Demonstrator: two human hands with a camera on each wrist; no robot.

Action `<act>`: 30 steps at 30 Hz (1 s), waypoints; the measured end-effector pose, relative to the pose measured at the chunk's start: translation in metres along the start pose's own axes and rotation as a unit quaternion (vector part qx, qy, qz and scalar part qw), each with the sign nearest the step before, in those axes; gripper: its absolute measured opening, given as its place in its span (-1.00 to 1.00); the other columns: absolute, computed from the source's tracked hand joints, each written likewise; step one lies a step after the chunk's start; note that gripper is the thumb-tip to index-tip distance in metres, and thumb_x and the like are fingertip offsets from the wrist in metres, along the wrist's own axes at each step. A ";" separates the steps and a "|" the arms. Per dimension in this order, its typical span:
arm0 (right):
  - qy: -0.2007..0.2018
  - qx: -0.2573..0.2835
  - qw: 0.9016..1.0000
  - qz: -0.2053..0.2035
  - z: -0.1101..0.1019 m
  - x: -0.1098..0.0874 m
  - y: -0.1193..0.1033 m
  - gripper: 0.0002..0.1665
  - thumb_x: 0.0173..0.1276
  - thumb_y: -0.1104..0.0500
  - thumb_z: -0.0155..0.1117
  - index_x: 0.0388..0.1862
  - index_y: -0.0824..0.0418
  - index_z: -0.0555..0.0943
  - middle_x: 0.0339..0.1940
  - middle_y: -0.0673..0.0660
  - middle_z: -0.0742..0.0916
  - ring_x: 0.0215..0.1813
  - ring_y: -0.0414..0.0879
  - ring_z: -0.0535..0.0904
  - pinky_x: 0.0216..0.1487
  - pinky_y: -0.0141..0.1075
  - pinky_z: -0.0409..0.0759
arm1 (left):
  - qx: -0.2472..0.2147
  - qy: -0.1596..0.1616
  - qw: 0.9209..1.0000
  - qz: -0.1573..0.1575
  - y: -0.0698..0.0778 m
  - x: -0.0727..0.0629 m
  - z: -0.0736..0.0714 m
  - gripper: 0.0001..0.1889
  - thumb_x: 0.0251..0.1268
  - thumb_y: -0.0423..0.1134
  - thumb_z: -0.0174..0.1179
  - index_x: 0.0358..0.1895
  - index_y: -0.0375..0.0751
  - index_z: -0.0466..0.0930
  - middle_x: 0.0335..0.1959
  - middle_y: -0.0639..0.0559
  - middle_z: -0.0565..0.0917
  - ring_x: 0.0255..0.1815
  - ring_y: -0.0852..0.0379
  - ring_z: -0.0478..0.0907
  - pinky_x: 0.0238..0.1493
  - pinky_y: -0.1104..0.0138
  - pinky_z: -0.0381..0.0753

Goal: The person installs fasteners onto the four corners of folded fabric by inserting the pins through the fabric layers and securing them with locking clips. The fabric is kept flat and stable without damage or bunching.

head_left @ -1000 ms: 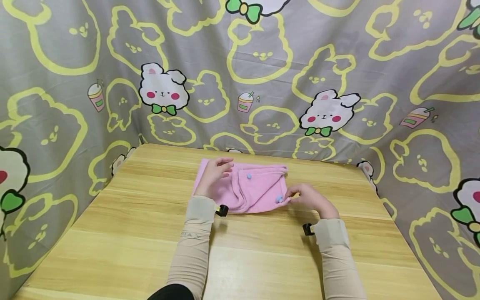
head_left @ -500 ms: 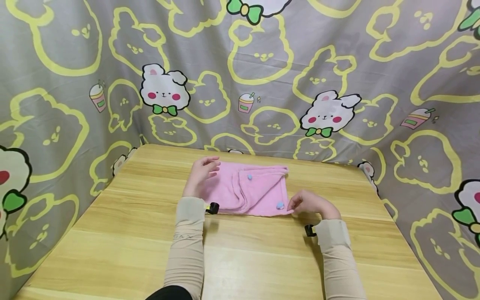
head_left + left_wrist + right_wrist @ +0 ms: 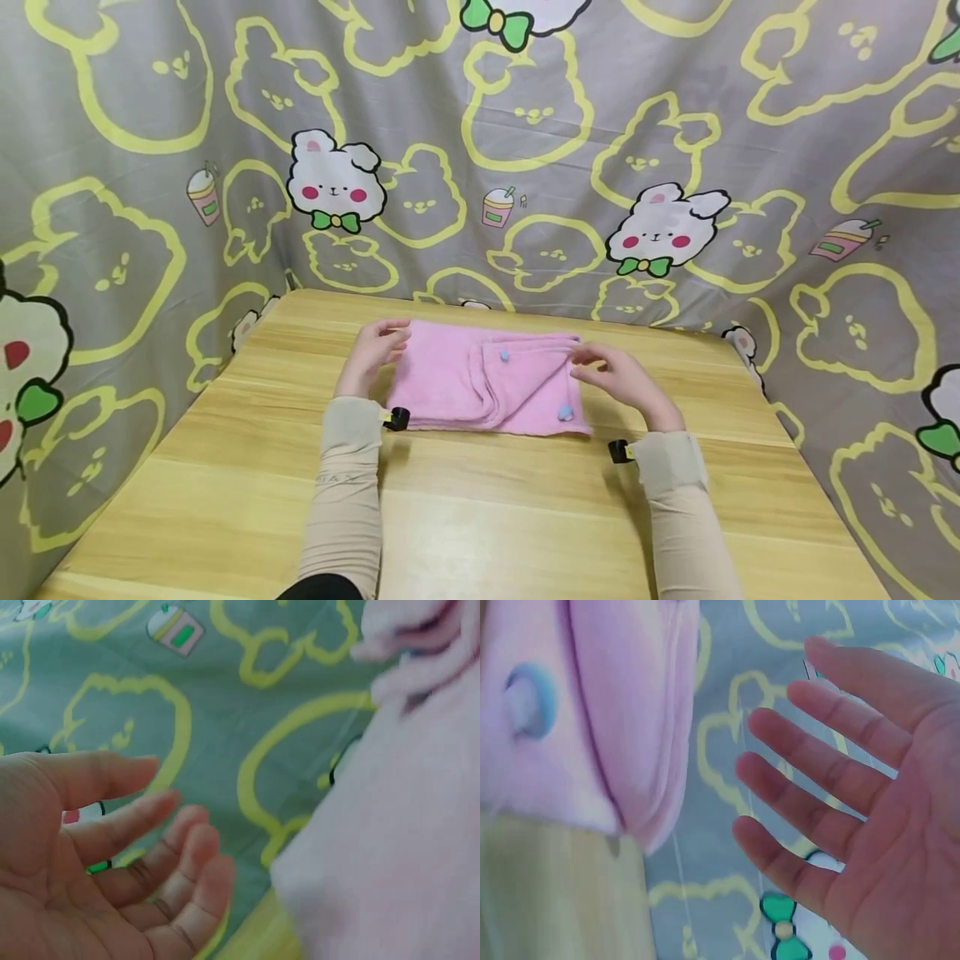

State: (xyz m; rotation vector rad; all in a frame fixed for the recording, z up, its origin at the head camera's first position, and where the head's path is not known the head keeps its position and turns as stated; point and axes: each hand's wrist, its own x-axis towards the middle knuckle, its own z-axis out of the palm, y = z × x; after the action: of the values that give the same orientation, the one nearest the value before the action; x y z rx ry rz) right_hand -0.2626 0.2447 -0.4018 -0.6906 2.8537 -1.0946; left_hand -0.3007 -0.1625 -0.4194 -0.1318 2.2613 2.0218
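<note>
A folded pink plush cloth lies on the table, with a loose diagonal flap on its right half. Two small blue pompom-like pieces show on that half. At the cloth's left edge is my left hand; in the left wrist view its fingers are relaxed, with a gap to the pink fabric. My right hand hovers by the far right corner. The right wrist view shows its fingers spread and apart from the cloth's layered edge. Neither hand holds anything.
The wooden table extends around the cloth on all sides. Behind it and along both sides hangs a grey curtain with yellow outlines and cartoon rabbits. Black wrist cameras sit on both cuffs.
My left hand has moved left, off the cloth to its edge. The right hand has let go of the near right corner and moved up toward the far one. That near corner now lies flat.
</note>
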 end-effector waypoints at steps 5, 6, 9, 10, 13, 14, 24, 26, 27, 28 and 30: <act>-0.027 0.015 0.999 -0.013 0.004 0.035 -0.013 -0.50 0.37 0.11 0.28 0.25 0.22 0.51 0.19 0.26 0.65 0.27 0.22 0.50 0.29 0.17 0.43 | 0.036 -0.032 0.998 -0.029 -0.012 -0.002 -0.016 -0.48 0.43 -0.30 0.02 0.40 -0.40 0.24 0.30 -0.37 0.38 0.12 -0.12 0.47 0.29 0.02 0.46; -0.036 0.014 0.999 -0.018 0.006 0.043 -0.014 -0.48 0.36 0.12 0.28 0.27 0.22 0.49 0.22 0.26 0.63 0.30 0.23 0.48 0.32 0.17 0.41 | 0.045 -0.034 0.998 -0.034 -0.014 -0.002 -0.018 -0.47 0.43 -0.30 0.02 0.41 -0.39 0.23 0.31 -0.37 0.38 0.13 -0.12 0.47 0.28 0.03 0.47; -0.073 0.011 0.997 -0.032 0.013 0.068 -0.016 -0.38 0.34 0.11 0.32 0.35 0.17 0.43 0.32 0.24 0.56 0.39 0.22 0.41 0.41 0.16 0.31 | 0.065 -0.039 0.996 -0.051 -0.019 -0.001 -0.021 -0.47 0.43 -0.28 0.04 0.40 -0.37 0.23 0.23 -0.30 0.44 0.11 -0.08 0.46 0.22 0.11 0.52; -0.087 0.008 0.996 -0.037 0.016 0.076 -0.016 -0.34 0.32 0.09 0.33 0.38 0.15 0.41 0.35 0.22 0.54 0.42 0.19 0.38 0.44 0.14 0.29 | 0.074 -0.040 0.995 -0.057 -0.020 -0.001 -0.021 -0.47 0.43 -0.27 0.05 0.40 -0.36 0.24 0.16 -0.25 0.47 0.07 -0.04 0.46 0.18 0.15 0.54; -0.120 -0.011 0.992 -0.035 0.026 0.098 -0.016 -0.24 0.28 0.02 0.38 0.43 0.09 0.36 0.41 0.16 0.49 0.47 0.12 0.33 0.49 0.05 0.24 | 0.079 -0.046 0.993 -0.078 -0.025 0.003 -0.019 -0.46 0.41 -0.27 0.08 0.39 -0.37 0.25 -0.13 -0.04 0.53 -0.15 0.13 0.49 -0.07 0.33 0.61; -0.131 -0.017 0.991 -0.036 0.029 0.104 -0.016 -0.22 0.28 0.02 0.38 0.44 0.11 0.34 0.42 0.16 0.48 0.48 0.10 0.31 0.50 0.03 0.23 | 0.077 -0.050 0.992 -0.084 -0.027 0.004 -0.017 -0.46 0.41 -0.28 0.08 0.39 -0.38 0.24 -0.18 -0.01 0.53 -0.21 0.17 0.49 -0.13 0.37 0.60; -0.248 -0.040 0.968 0.013 0.050 0.135 -0.021 -0.19 0.40 -0.03 0.24 0.50 0.25 0.22 0.49 0.25 0.37 0.52 0.15 0.24 0.56 -0.01 0.11 | 0.065 -0.063 0.990 -0.106 -0.036 0.007 -0.013 -0.47 0.33 -0.40 0.08 0.34 -0.46 0.25 -0.29 0.06 0.53 -0.34 0.25 0.50 -0.30 0.46 0.59; -0.267 -0.050 0.962 0.023 0.052 0.138 -0.022 -0.22 0.41 -0.05 0.21 0.48 0.24 0.25 0.46 0.26 0.41 0.50 0.14 0.27 0.55 -0.03 0.12 | 0.066 -0.063 0.990 -0.108 -0.036 0.007 -0.013 -0.46 0.31 -0.41 0.09 0.34 -0.45 0.26 -0.29 0.06 0.54 -0.35 0.25 0.50 -0.30 0.46 0.59; -0.274 -0.059 0.960 0.021 0.054 0.140 -0.021 -0.24 0.42 -0.06 0.20 0.47 0.25 0.27 0.44 0.26 0.44 0.48 0.14 0.30 0.54 -0.04 0.15 | 0.067 -0.063 0.990 -0.108 -0.036 0.006 -0.013 -0.46 0.30 -0.41 0.09 0.35 -0.45 0.26 -0.28 0.06 0.54 -0.35 0.25 0.50 -0.30 0.45 0.59; -0.279 -0.066 0.958 0.019 0.055 0.141 -0.022 -0.25 0.42 -0.05 0.19 0.45 0.27 0.29 0.41 0.27 0.47 0.46 0.13 0.32 0.53 -0.05 0.17 | 0.068 -0.063 0.990 -0.107 -0.036 0.006 -0.013 -0.45 0.30 -0.41 0.10 0.35 -0.46 0.26 -0.27 0.05 0.55 -0.35 0.25 0.51 -0.30 0.45 0.59; -0.286 -0.071 0.955 0.022 0.057 0.142 -0.021 -0.27 0.41 -0.05 0.19 0.43 0.29 0.32 0.38 0.26 0.50 0.43 0.11 0.35 0.52 -0.08 0.21 | 0.072 -0.062 0.990 -0.106 -0.035 0.004 -0.013 -0.45 0.30 -0.40 0.11 0.35 -0.45 0.26 -0.26 0.04 0.55 -0.35 0.25 0.51 -0.30 0.45 0.59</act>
State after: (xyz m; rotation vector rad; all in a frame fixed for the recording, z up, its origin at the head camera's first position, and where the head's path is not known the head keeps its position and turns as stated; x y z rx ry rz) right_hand -0.3736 0.1370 -0.4105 -0.7878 2.4383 -0.5587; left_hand -0.3006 -0.1791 -0.4531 -0.2178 2.2032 1.7082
